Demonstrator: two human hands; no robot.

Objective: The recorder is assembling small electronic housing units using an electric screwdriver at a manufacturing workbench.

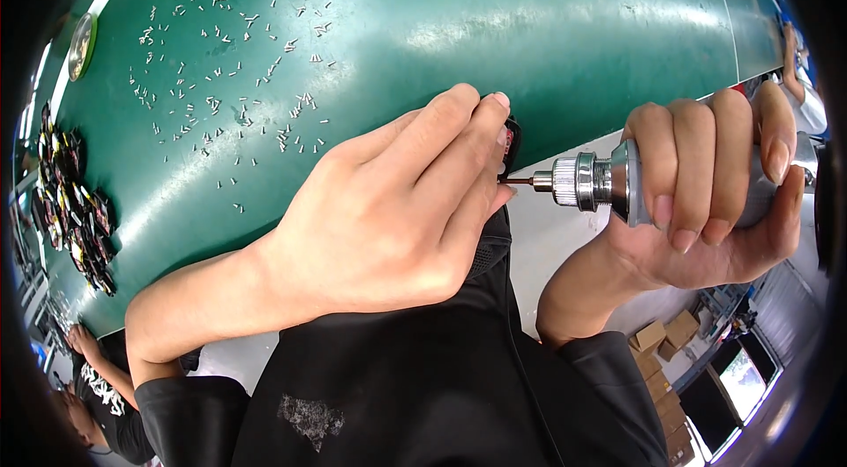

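Observation:
My left hand (pixel 397 193) is closed around a small black part (pixel 513 147), most of it hidden behind the fingers; a bit of red shows at its edge. In my right hand (pixel 706 176) is a grey and silver electric screwdriver (pixel 587 181), held level with its bit pointing left. The thin bit (pixel 520 181) reaches the black part beside my left fingertips; whether a screw sits at its tip is hidden. Both hands are near the front edge of the green table (pixel 565 52).
Many small silver screws (pixel 251 26) lie scattered over the table's left half. A pile of black parts (pixel 71 193) is at the far left, near a round dish (pixel 82 47). Another person (pixel 101 387) works at lower left. Cardboard boxes (pixel 666 339) stand at lower right.

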